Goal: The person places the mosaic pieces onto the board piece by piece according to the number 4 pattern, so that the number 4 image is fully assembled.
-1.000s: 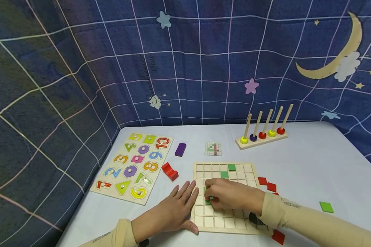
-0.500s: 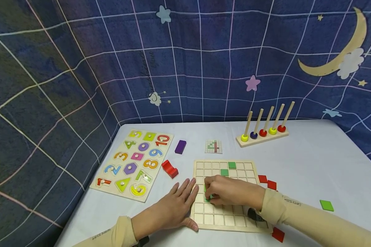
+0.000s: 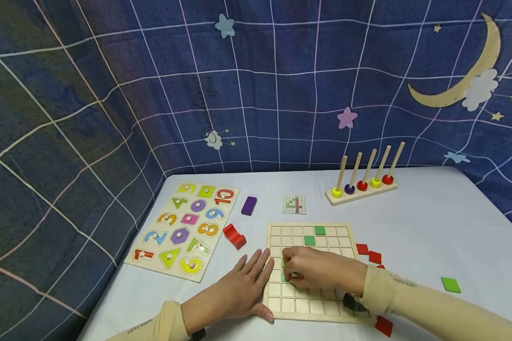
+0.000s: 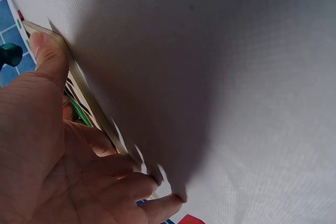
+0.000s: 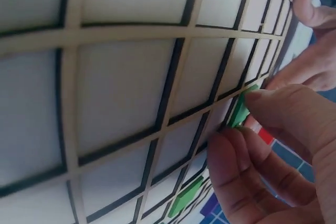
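Green tile (image 5: 241, 110) on the board's (image 3: 300, 306) left side
My right grip (image 3: 310, 266) pinches it; my left grip (image 3: 241, 292), unclenched, touches the edge.

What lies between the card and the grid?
In the head view, only bare white cloth shows between the card and the grid.

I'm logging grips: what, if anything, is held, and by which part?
A green tile, seemingly pinched at its edges by the right hand; the left hand touches the board.
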The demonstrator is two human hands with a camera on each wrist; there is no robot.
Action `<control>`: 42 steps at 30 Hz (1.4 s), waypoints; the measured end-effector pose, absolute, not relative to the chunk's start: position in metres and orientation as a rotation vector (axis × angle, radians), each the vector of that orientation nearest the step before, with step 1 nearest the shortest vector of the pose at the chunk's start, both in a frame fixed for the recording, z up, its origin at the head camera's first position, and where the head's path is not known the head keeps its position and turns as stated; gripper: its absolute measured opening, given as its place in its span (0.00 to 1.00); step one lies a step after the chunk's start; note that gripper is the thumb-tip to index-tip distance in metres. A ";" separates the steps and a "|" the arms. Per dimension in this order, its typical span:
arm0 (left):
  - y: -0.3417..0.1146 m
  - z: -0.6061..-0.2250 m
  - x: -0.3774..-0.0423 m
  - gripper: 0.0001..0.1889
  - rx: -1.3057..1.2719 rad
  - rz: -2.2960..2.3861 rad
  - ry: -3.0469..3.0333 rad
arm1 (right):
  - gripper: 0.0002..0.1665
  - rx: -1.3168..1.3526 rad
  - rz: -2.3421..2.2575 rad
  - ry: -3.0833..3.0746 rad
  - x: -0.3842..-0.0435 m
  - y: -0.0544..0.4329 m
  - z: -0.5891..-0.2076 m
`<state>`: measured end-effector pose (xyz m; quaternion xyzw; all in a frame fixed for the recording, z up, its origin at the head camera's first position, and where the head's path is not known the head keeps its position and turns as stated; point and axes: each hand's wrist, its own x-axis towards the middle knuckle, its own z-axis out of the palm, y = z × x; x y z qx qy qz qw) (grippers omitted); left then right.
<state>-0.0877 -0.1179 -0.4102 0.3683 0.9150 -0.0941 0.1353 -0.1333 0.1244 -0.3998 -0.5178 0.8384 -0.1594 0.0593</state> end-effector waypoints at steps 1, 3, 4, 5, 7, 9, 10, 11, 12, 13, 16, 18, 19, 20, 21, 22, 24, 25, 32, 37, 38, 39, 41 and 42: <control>-0.118 -0.411 -0.087 0.62 1.066 -0.268 2.649 | 0.04 -1.554 -0.487 2.536 -0.132 0.125 -0.400; -0.118 -0.412 -0.087 0.62 1.065 -0.248 2.646 | 0.05 -1.537 -0.509 2.524 -0.130 0.128 -0.401; -0.118 -0.411 -0.087 0.62 1.061 -0.241 2.645 | 0.05 -1.533 -0.527 2.515 -0.130 0.129 -0.401; -0.119 -0.411 -0.086 0.62 1.057 -0.236 2.646 | 0.05 -1.531 -0.547 2.510 -0.130 0.131 -0.401; -0.119 -0.411 -0.086 0.62 1.054 -0.226 2.650 | 0.05 -1.539 -0.600 2.502 -0.129 0.135 -0.402; -0.120 -0.410 -0.086 0.62 1.050 -0.217 2.650 | 0.05 -1.537 -0.659 2.498 -0.129 0.141 -0.403; -0.120 -0.410 -0.086 0.62 1.048 -0.215 2.650 | 0.06 -1.534 -0.686 2.497 -0.129 0.145 -0.403; -0.120 -0.410 -0.086 0.62 1.047 -0.213 2.650 | 0.06 -1.527 -0.709 2.500 -0.128 0.149 -0.402; -0.120 -0.409 -0.086 0.62 1.045 -0.205 2.646 | 0.06 -1.518 -0.728 2.502 -0.128 0.152 -0.402; -0.120 -0.410 -0.086 0.62 1.042 -0.208 2.645 | 0.07 -1.496 -0.743 2.505 -0.127 0.156 -0.401; -0.120 -0.410 -0.086 0.62 1.029 -0.198 2.639 | 0.07 -1.451 -0.761 2.517 -0.125 0.169 -0.398; -0.119 -0.410 -0.086 0.62 1.015 -0.200 2.637 | 0.07 -1.403 -0.772 2.524 -0.123 0.177 -0.396; -0.119 -0.410 -0.086 0.63 1.010 -0.200 2.638 | 0.07 -1.395 -0.780 2.529 -0.122 0.181 -0.396; -0.120 -0.410 -0.086 0.63 1.010 -0.192 2.638 | 0.07 -1.391 -0.789 2.533 -0.121 0.185 -0.396; -0.120 -0.411 -0.086 0.63 1.005 -0.193 2.637 | 0.07 -1.392 -0.793 2.541 -0.120 0.190 -0.396; -0.120 -0.411 -0.086 0.63 1.003 -0.187 2.637 | 0.08 -1.374 -0.805 2.545 -0.120 0.196 -0.395; -0.120 -0.412 -0.087 0.63 1.006 -0.183 2.635 | 0.07 -1.386 -0.825 2.564 -0.118 0.209 -0.395; -0.119 -0.412 -0.087 0.63 1.011 -0.184 2.636 | 0.08 -1.380 -0.830 2.568 -0.117 0.216 -0.395; -0.118 -0.410 -0.089 0.63 1.015 -0.187 2.623 | 0.09 -1.160 -0.782 2.594 -0.111 0.264 -0.391; -0.118 -0.409 -0.089 0.62 1.029 -0.179 2.624 | 0.13 -1.091 -0.715 2.677 -0.103 0.298 -0.390; -0.118 -0.409 -0.089 0.62 1.040 -0.181 2.630 | 0.14 -1.071 -0.697 2.693 -0.101 0.306 -0.390; -0.118 -0.409 -0.090 0.62 1.052 -0.181 2.635 | 0.14 -1.050 -0.676 2.713 -0.099 0.313 -0.390; -0.117 -0.409 -0.090 0.62 1.072 -0.193 2.646 | 0.14 -1.003 -0.625 2.745 -0.096 0.328 -0.391; -0.117 -0.409 -0.091 0.62 1.079 -0.198 2.649 | 0.14 -0.963 -0.590 2.755 -0.095 0.336 -0.390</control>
